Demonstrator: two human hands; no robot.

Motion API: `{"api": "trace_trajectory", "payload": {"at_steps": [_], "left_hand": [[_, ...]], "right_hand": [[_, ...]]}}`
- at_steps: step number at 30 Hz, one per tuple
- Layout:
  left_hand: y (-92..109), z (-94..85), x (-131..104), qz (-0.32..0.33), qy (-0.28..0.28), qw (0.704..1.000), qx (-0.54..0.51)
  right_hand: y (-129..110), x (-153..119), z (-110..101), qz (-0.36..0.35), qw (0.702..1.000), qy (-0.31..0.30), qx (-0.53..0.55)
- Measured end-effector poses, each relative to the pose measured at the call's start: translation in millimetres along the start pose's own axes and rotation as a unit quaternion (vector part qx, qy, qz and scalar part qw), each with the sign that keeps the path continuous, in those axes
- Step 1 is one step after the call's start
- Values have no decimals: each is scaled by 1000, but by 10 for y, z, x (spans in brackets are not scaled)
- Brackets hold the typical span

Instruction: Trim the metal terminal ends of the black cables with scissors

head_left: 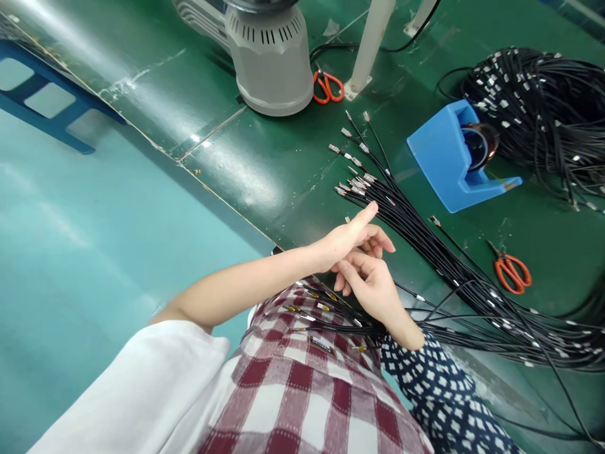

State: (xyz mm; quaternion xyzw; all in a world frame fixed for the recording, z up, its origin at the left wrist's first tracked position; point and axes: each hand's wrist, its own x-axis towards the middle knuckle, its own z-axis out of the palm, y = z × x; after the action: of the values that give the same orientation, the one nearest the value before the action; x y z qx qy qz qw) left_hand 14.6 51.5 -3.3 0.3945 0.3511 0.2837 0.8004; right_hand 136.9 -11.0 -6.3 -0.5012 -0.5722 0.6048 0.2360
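Observation:
My left hand (352, 243) reaches in from the left above the bench edge, thumb stretched out and fingers loosely bent apart from it. Just below it, almost touching, my right hand (371, 287) has its thumb and fingers drawn together; whatever they may hold is hidden. Black cables with small metal connectors (416, 233) fan out on the bench beyond both hands. A second group of cable ends (326, 309), some with yellowish tips, lies under my right wrist and across the checked apron (302, 378).
A blue tape dispenser (439, 154) stands right of the cables, before a large coiled cable heap (529, 107). Orange-handled cutters (513, 272) lie at the right, another orange-handled pair (328, 87) beside a grey machine (274, 63). A blue stool (51, 107) is on the floor.

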Motion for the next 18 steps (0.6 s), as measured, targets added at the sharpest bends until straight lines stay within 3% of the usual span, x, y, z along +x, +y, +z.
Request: {"api": "trace_trajectory", "payload": {"at_steps": [10,18], "left_hand": [[-137,-2,74,-17,36,999,6],[-55,20,9,-56,28,998,23]], "right_hand": [[-11,-1,-2,4,1000,-10,-8],[33,21,0,6,1000,-21,4]]}}
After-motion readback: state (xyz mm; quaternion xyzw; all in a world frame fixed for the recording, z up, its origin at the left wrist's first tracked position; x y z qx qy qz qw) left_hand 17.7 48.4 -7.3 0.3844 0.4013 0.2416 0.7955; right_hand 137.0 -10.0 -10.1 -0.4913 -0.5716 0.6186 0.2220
